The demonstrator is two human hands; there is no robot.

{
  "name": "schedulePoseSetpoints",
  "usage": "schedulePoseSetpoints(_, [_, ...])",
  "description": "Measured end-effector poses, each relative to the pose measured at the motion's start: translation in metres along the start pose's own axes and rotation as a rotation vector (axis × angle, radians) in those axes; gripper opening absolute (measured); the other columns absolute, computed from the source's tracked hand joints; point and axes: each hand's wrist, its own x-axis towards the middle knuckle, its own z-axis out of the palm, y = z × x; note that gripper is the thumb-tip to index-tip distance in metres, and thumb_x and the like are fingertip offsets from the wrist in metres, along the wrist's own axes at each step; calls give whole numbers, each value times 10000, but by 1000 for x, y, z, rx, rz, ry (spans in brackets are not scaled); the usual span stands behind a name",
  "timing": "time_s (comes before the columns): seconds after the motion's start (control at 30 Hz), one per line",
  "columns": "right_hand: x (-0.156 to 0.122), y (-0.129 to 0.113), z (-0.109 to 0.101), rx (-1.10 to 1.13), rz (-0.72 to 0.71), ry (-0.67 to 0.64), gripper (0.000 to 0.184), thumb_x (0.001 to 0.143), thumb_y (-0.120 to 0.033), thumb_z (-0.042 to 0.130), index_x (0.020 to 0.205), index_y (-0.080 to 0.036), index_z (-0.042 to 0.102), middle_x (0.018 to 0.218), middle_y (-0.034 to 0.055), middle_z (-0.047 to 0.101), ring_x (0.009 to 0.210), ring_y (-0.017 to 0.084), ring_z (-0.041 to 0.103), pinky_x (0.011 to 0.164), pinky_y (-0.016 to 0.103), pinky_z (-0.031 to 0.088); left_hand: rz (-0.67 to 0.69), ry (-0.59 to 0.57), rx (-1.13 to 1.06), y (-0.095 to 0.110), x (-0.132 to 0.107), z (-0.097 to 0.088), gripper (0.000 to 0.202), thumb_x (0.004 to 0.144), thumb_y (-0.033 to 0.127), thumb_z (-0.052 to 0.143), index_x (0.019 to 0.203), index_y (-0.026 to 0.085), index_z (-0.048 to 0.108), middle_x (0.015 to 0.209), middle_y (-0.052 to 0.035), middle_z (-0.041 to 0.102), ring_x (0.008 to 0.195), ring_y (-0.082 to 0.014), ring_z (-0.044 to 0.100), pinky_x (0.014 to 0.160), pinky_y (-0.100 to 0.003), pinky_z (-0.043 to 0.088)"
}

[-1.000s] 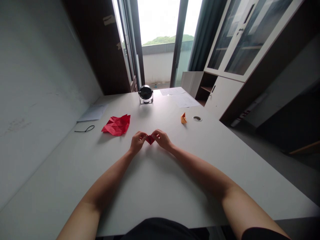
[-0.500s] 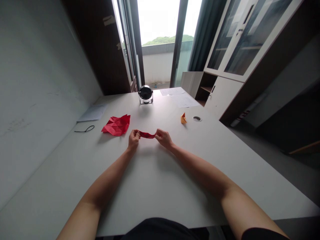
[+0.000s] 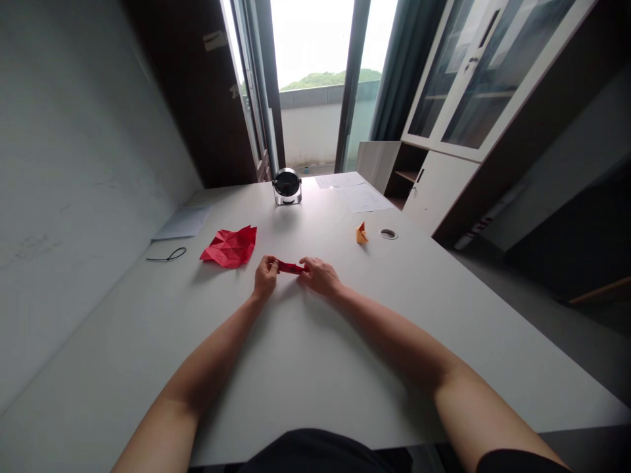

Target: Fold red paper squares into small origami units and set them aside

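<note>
A narrow strip of folded red paper point(image 3: 290, 267) stretches between my two hands, just over the white table. At its left end, my left hand point(image 3: 267, 273) is closed, thumb and fingers pinching the paper. My right hand point(image 3: 319, 274) grips the other end, its fingers bent over the strip and partly covering it. To the left of my hands lies a creased sheet of red paper point(image 3: 229, 247), spread out with its edges raised. A small orange folded paper piece point(image 3: 361, 233) stands to the right, apart from both hands.
Beside the orange piece lies a roll of tape point(image 3: 389, 234). A round black device on a metal stand point(image 3: 286, 186) is at the back. Papers point(image 3: 365, 197) lie at the far right, a black cable loop point(image 3: 167, 254) and more sheets point(image 3: 181, 222) along the left wall.
My right hand has shifted slightly left along the strip, its fingers now reaching further over it. Less of the red strip shows between my hands. The left hand has barely moved.
</note>
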Motion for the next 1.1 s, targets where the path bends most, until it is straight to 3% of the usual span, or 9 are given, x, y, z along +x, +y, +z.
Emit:
schedulePoseSetpoints(0.13, [0, -4, 0, -114, -109, -74, 213, 901, -319, 620, 1077, -213, 677, 1013, 101, 694, 969, 226, 583, 805, 299, 437, 4, -38, 12, 5, -2, 0, 208, 896, 402, 555, 924, 197, 572, 771, -14, 633, 673, -151, 628, 670, -286, 503])
schedulePoseSetpoints(0.27, [0, -3, 1, -137, -87, -47, 253, 932, -428, 601, 1031, -210, 681, 957, 88, 698, 922, 214, 586, 748, 288, 416, -14, -90, -99, 5, -2, 1, 176, 879, 361, 556, 909, 188, 564, 763, -9, 631, 671, -154, 644, 682, -292, 515])
schedulePoseSetpoints(0.47, [-1, 0, 0, -129, -67, -47, 265, 991, -406, 513, 899, -221, 679, 862, 63, 696, 814, 182, 592, 671, 271, 357, -46, -153, -153, 3, -2, 2, 186, 877, 360, 528, 878, 178, 565, 798, -25, 657, 689, -155, 659, 698, -295, 529])
schedulePoseSetpoints(0.7, [0, -1, 2, -131, -110, -57, 249, 989, -400, 520, 928, -228, 688, 899, 71, 710, 836, 187, 604, 688, 272, 367, -51, -216, -90, 2, -4, 5, 295, 869, 470, 591, 921, 181, 613, 809, -34, 691, 687, -173, 696, 675, -294, 537])
schedulePoseSetpoints(0.97, [-1, -1, 1, -123, -139, -56, 256, 992, -410, 518, 939, -228, 690, 888, 67, 709, 834, 186, 604, 692, 271, 363, -103, -268, -209, 4, -2, 2, 235, 858, 363, 571, 900, 159, 679, 863, -77, 737, 791, -209, 724, 786, -354, 567])
schedulePoseSetpoints(1.1, [-1, -1, 1, -105, -132, -51, 332, 1015, -434, 464, 906, -232, 703, 871, 63, 706, 812, 172, 604, 690, 261, 363, -112, -266, -203, 6, -3, 3, 208, 837, 293, 538, 874, 167, 699, 837, -63, 736, 766, -204, 720, 765, -347, 567])
